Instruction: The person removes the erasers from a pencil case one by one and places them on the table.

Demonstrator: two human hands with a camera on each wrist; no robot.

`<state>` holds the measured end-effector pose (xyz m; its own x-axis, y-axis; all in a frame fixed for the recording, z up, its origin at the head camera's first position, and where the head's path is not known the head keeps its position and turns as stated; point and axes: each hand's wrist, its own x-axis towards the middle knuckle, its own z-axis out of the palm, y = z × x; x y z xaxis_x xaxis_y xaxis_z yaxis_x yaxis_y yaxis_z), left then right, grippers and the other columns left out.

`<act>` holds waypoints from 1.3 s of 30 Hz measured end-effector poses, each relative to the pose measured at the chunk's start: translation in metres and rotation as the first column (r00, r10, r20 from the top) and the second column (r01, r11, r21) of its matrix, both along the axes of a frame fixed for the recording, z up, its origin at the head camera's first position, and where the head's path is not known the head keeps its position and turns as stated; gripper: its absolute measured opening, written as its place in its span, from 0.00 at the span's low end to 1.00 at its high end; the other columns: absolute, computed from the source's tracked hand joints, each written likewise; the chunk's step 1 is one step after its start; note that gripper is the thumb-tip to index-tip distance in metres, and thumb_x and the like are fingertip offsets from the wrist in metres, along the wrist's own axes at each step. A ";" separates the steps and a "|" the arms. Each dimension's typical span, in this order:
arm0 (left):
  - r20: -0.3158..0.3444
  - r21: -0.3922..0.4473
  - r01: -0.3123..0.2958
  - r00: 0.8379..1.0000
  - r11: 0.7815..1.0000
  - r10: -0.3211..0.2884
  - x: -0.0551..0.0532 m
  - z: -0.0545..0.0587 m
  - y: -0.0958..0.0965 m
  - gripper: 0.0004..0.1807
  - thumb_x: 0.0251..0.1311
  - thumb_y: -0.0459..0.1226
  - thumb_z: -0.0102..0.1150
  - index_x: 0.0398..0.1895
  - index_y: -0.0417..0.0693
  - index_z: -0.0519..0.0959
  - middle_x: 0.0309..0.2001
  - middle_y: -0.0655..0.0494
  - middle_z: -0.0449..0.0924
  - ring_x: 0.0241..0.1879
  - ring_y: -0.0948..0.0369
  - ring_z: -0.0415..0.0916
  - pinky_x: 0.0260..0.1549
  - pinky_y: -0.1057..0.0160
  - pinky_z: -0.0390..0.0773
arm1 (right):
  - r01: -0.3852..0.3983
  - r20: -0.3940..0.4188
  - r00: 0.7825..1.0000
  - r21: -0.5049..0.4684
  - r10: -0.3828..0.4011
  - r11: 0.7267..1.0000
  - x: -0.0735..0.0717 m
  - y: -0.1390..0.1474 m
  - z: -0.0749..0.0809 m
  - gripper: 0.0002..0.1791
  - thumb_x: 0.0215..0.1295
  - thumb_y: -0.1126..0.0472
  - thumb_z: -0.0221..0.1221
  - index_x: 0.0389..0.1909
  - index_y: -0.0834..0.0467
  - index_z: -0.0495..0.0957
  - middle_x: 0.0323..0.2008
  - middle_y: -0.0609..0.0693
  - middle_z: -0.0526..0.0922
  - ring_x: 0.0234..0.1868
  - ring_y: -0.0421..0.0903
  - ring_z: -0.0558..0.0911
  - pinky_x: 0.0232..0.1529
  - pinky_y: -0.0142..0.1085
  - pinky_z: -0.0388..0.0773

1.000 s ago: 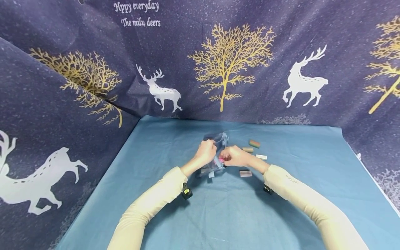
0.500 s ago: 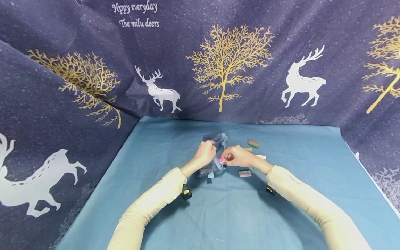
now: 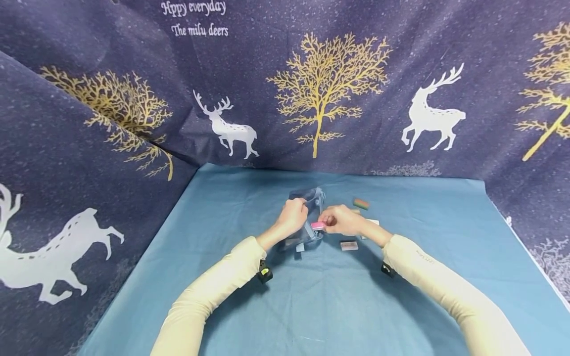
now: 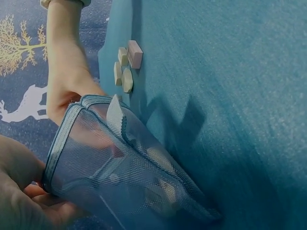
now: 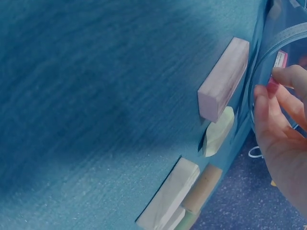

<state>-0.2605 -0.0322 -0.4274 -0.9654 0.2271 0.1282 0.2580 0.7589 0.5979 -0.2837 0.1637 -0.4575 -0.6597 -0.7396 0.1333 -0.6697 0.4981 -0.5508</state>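
Note:
My left hand (image 3: 294,216) grips a blue mesh zip pouch (image 4: 129,179) by the edge beside its mouth. Several pale blocks show dimly through the mesh at its lower end. At the pouch's opening, my right hand (image 3: 342,220) pinches a pink eraser (image 3: 317,226) between thumb and fingers. In the right wrist view the eraser's white-labelled end (image 5: 280,60) sits just past the zippered rim (image 5: 283,40). The mesh and my right hand partly cover the eraser in the left wrist view.
Loose blocks lie on the blue cloth right of the pouch: a pinkish one (image 5: 223,79), a pale green oval one (image 5: 219,132), a white one (image 5: 168,194) and a tan one (image 5: 204,188). A striped multicoloured block (image 3: 361,203) lies farther back. Deer-patterned fabric (image 3: 249,74) hangs behind.
My right hand has shifted slightly right, and more of the pink eraser shows in its fingers at the pouch's mouth. My left hand has stayed on the pouch.

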 end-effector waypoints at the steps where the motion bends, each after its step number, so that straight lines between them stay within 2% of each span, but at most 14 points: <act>1: -0.002 0.006 0.004 1.000 1.000 -0.004 0.000 0.000 0.000 0.17 0.62 0.31 0.43 0.51 0.36 0.75 0.16 0.53 0.74 0.12 0.64 0.69 0.11 0.69 0.68 | 0.005 -0.011 1.000 -0.003 -0.005 1.000 0.000 0.000 0.000 0.11 0.51 0.67 0.61 0.37 0.57 0.80 0.32 0.49 0.81 0.32 0.39 0.80 0.34 0.29 0.79; 7: 0.012 0.021 0.013 1.000 1.000 -0.013 0.002 0.001 0.001 0.19 0.63 0.32 0.41 0.54 0.36 0.73 0.12 0.56 0.70 0.08 0.65 0.64 0.08 0.69 0.64 | 0.015 -0.072 0.997 -0.031 -0.017 0.999 0.000 0.002 0.000 0.10 0.51 0.66 0.61 0.36 0.56 0.80 0.29 0.47 0.79 0.29 0.42 0.78 0.30 0.30 0.78; 14: -0.032 0.035 0.035 0.999 0.999 -0.034 0.002 0.000 0.002 0.19 0.62 0.31 0.42 0.54 0.34 0.72 0.10 0.57 0.67 0.06 0.66 0.60 0.05 0.71 0.60 | 0.038 -0.118 0.992 -0.023 -0.040 0.999 0.001 0.006 -0.001 0.10 0.51 0.64 0.61 0.36 0.56 0.80 0.28 0.45 0.78 0.28 0.37 0.76 0.29 0.26 0.75; 21: -0.014 0.041 0.049 0.999 0.998 -0.048 0.004 -0.002 0.004 0.20 0.63 0.31 0.41 0.56 0.34 0.71 0.10 0.56 0.66 0.05 0.65 0.59 0.04 0.71 0.60 | 0.061 -0.108 0.992 -0.033 -0.064 0.998 0.002 0.009 -0.002 0.11 0.52 0.64 0.61 0.38 0.56 0.80 0.29 0.47 0.78 0.28 0.37 0.75 0.29 0.26 0.74; 28: -0.037 0.019 0.049 0.998 0.999 -0.048 0.005 -0.004 0.007 0.20 0.63 0.31 0.41 0.56 0.35 0.71 0.11 0.57 0.67 0.05 0.67 0.60 0.04 0.72 0.60 | 0.098 -0.077 0.992 -0.026 -0.100 0.995 0.000 0.014 -0.002 0.10 0.53 0.63 0.60 0.37 0.52 0.79 0.28 0.44 0.76 0.28 0.39 0.75 0.30 0.27 0.74; 35: -0.050 0.034 0.080 0.996 0.996 -0.078 0.007 -0.005 0.007 0.21 0.63 0.30 0.39 0.59 0.35 0.68 0.06 0.58 0.62 0.02 0.66 0.52 0.01 0.71 0.56 | 0.108 -0.051 0.993 -0.042 -0.110 0.993 0.001 0.018 -0.001 0.10 0.53 0.63 0.60 0.38 0.52 0.79 0.29 0.45 0.76 0.29 0.38 0.74 0.32 0.28 0.75; 39: -0.033 0.051 0.085 0.996 0.995 -0.083 0.008 -0.005 0.007 0.22 0.64 0.30 0.38 0.61 0.37 0.67 0.06 0.59 0.60 0.02 0.66 0.51 0.01 0.70 0.55 | 0.121 -0.054 0.991 -0.036 -0.123 0.992 0.001 0.020 0.000 0.09 0.53 0.63 0.60 0.37 0.51 0.77 0.28 0.46 0.74 0.29 0.39 0.72 0.32 0.29 0.73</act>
